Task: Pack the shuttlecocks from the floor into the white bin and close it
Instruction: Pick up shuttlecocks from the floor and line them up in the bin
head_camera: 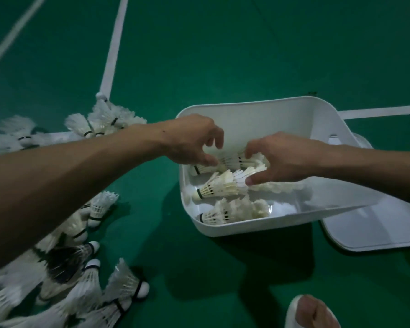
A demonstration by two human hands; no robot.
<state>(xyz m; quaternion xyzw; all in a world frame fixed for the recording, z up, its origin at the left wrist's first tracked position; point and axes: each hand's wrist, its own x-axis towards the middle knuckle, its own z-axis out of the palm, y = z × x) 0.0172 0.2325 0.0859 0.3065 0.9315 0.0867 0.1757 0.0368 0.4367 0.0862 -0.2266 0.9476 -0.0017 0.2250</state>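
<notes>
A green sports-court floor [246,55] marked with white lines [114,43] fills the view, dimly lit. Nearest, on the near right of the bin [223,229], a foot in a white slipper [310,313] stands on the floor. To the near left of the bin lies a heap of loose shuttlecocks [85,285], most white, one with dark feathers, lying on their sides and overlapping.

The bin is white, open-topped, and stands on the floor in the middle of the view. Its lid [376,228] lies flat on the floor just right of the bin, partly hidden by the bin's right wall.

Inside the bin, nested stacks of shuttlecocks lie on their sides with their corks to the left: a near stack [232,213], a middle stack [220,183] and a far stack [225,162].

The right hand [284,159] reaches into the bin from the right and pinches the feathered end of the middle stack between thumb and fingers. The left hand [194,140] hovers over the bin's left wall, fingers loosely curled with a clear gap to the thumb, gripping nothing; its thumb tip lies at the far stack.

Beyond the bin's left side, more shuttlecocks [104,119] lie where two lines meet.
</notes>
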